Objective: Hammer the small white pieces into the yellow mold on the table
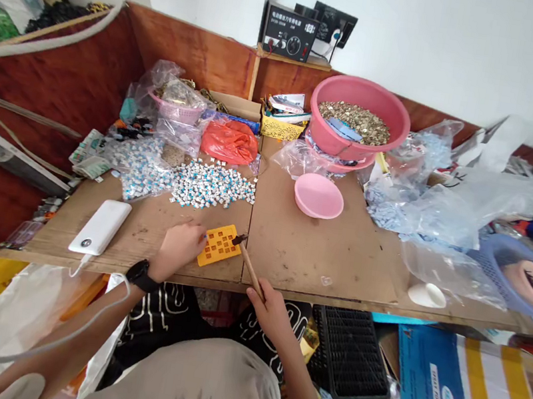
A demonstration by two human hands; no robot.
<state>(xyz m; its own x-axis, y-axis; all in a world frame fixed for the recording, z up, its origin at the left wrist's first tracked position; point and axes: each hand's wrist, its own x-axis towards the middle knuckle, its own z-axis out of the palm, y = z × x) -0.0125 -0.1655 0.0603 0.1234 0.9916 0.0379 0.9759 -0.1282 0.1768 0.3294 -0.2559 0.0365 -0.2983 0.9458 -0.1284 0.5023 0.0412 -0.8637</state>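
My right hand [269,308] is wrapped round the wooden handle of a small hammer [250,268]. The hammer's dark head rests over the right edge of a yellow plate [218,257] with rows of square slots. At the plate's left edge is my left hand [182,248], its fingers closed together; a speck of blue shows by the fingertips, but what they hold is hidden. Beyond the plate, many small white-and-blue pieces [215,186] lie loose in a heap, with more in a clear bag [142,170] to their left.
A white power bank [101,227] with a cable lies at left. A pink bowl [318,196] stands right of centre, before a large pink basin [395,122] of metal pieces. Plastic bags [447,208] and a blue basket [499,263] crowd the right; a red bag [230,142] lies behind the heap.
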